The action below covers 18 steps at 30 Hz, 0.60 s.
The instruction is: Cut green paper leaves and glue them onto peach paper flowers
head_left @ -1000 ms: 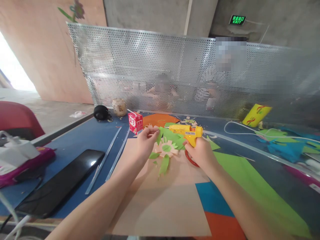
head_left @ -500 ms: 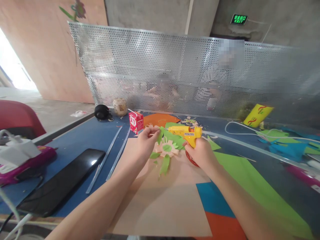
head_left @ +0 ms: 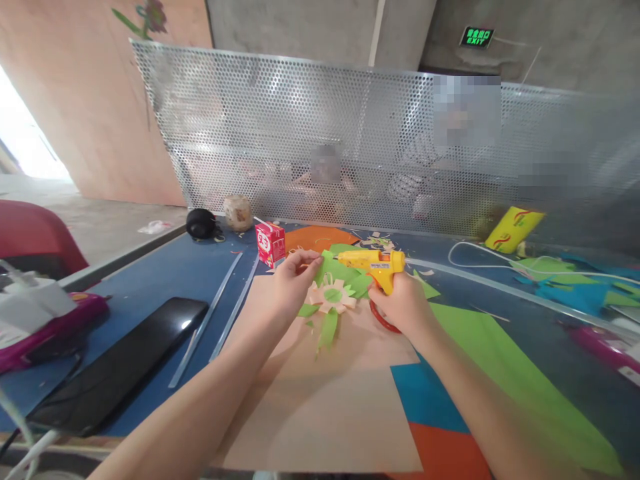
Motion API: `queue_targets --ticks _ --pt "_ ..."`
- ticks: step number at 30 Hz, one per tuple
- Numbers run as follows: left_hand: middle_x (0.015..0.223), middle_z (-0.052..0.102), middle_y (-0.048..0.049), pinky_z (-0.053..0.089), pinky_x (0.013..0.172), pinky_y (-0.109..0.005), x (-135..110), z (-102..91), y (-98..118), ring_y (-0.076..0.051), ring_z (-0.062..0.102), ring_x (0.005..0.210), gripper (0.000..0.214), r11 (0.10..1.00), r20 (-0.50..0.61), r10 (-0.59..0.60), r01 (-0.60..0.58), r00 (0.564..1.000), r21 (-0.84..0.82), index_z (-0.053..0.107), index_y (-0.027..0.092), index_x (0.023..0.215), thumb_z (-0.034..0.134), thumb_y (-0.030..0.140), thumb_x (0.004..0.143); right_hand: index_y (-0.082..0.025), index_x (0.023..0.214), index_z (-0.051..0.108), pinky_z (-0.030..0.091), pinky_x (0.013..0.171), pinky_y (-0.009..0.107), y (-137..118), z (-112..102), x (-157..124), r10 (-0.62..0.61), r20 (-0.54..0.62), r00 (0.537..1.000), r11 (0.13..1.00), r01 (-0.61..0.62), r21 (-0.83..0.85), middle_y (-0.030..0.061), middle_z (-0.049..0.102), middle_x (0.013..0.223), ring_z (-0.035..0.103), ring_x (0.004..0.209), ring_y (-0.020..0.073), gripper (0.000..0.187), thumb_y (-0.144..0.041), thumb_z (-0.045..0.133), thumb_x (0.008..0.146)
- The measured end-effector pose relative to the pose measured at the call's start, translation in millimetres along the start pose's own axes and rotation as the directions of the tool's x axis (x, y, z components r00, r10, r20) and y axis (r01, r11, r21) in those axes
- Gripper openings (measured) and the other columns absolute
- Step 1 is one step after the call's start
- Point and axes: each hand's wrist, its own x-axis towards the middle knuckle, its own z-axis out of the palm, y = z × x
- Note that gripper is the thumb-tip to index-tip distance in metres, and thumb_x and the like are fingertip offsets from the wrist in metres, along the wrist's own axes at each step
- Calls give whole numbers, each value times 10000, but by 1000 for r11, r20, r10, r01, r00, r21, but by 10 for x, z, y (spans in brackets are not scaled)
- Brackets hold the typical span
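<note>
My right hand is wrapped round the handle of a yellow hot glue gun, its nozzle pointing left. My left hand pinches a small green paper piece just in front of the nozzle. Whether the nozzle touches the paper I cannot tell. Below them a paper flower with pale petals and a green centre lies on a large beige sheet. A green leaf strip extends from the flower toward me. Red scissor handles show partly under my right hand.
Clear glue sticks and a black phone lie to the left. A red drink carton stands behind my left hand. Green paper and a white cord lie right. A perforated metal screen closes the back, with people behind it.
The view has shifted slightly. The green paper piece has turned a little in my left fingers near the nozzle. My right hand keeps hold of the glue gun.
</note>
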Motion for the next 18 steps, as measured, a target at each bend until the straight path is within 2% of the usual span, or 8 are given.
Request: queue_targets --ticks 6,9,11,14,18 --pt "676 556 9 321 458 -173 4 -3 -18 -60 440 532 233 1000 16 -7 7 1000 -21 593 163 750 632 361 634 -153 756 544 385 492 236 86 8 44 2 21 1000 987 -5 161 58 601 597 563 535 171 255 -401 507 705" --pt "669 551 7 325 451 -169 11 -6 -29 -62 445 530 254 999 1 -34 34 999 -29 591 161 755 635 377 629 -155 805 521 401 478 239 176 1 119 74 75 994 945 -94 314 50 611 594 552 446 148 304 -444 442 755" --pt "683 559 1 332 453 -171 14 -6 -32 -64 452 534 262 999 -1 -39 39 999 -31 593 161 754 636 384 625 -159 788 524 410 494 241 262 -32 184 135 88 987 929 -157 335 56 624 616 563 457 149 339 -477 409 767" --pt "713 574 -5 328 452 -170 14 -4 -30 -61 452 537 261 999 -4 -24 24 1000 -33 601 160 751 642 381 617 -159 696 563 413 575 261 438 -125 281 232 36 972 963 -235 131 106 643 674 603 622 193 476 -553 309 781" --pt "709 581 1 320 447 -176 9 6 -22 -62 449 526 282 998 -9 -44 44 999 -44 601 165 741 656 396 589 -130 745 623 399 542 284 734 -221 382 391 19 920 907 -381 -181 184 650 788 612 696 239 659 -596 160 790"
